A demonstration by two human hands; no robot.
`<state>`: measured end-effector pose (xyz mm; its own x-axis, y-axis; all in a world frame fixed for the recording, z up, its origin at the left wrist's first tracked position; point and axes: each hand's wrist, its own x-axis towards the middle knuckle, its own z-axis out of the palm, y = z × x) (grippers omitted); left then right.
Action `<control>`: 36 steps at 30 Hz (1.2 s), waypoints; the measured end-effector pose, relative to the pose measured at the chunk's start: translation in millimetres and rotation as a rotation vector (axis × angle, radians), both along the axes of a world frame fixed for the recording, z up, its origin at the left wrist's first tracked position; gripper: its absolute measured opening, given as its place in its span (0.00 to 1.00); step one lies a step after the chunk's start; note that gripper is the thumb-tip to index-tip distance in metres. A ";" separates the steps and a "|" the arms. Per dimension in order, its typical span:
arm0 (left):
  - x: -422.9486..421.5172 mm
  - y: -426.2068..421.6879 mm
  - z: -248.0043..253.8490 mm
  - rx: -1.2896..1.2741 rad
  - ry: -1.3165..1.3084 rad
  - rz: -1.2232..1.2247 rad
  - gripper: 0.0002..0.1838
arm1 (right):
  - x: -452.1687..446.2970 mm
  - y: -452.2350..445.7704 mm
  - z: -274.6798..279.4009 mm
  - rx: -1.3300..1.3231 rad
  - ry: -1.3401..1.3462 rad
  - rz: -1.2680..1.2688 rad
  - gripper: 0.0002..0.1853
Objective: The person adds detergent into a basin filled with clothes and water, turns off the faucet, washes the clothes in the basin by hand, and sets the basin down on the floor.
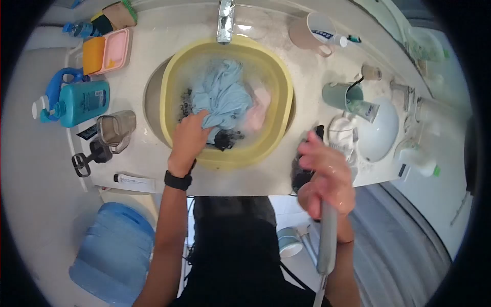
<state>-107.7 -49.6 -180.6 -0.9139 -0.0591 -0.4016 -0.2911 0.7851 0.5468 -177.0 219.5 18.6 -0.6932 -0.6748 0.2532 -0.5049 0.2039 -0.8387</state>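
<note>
My left hand (190, 138), with a black band at its wrist, reaches over the near left rim of a yellow basin (286, 97). Its fingers are closed on a light blue cloth (222, 94) lying bunched in cloudy water. Beside that cloth are a pale pink cloth (259, 108) on the right and a black patterned one (225, 140) nearer the front. To the right of the basin, my right hand (327, 176) is raised and looks wet, fingers curled, around the upper end of a grey handle (327, 240) with a thin lower end. Its hidden upper end cannot be made out.
A faucet (225, 23) overhangs the basin's far rim. Left on the counter are a teal pump bottle (84, 103), a clear container (116, 129) and a white tube (135, 182). A pink mug (307, 30), a green cup (337, 95) and dark items (302, 171) are on the right.
</note>
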 end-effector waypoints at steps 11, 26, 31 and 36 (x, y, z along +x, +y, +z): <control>-3.9 25.8 -8.7 0.008 0.045 -0.057 0.40 | 5.2 -18.3 -1.5 -0.292 -0.021 0.090 0.21; -8.2 35.5 -14.0 0.020 -0.064 -0.039 0.35 | 42.3 -56.0 -8.5 -0.475 -0.287 0.479 0.07; -16.7 13.7 -24.4 0.037 -0.022 -0.065 0.26 | 27.7 -48.2 5.2 -0.364 -0.527 0.572 0.10; -38.2 2.2 41.1 0.667 0.104 0.180 0.18 | 18.1 -47.4 -10.3 -0.427 -0.355 0.450 0.14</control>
<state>-145.9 -47.3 -139.5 -0.9487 0.0156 -0.3157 -0.3050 0.2170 0.9273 -158.9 172.1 8.3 -0.4606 -0.8069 0.3698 -0.1449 -0.3427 -0.9282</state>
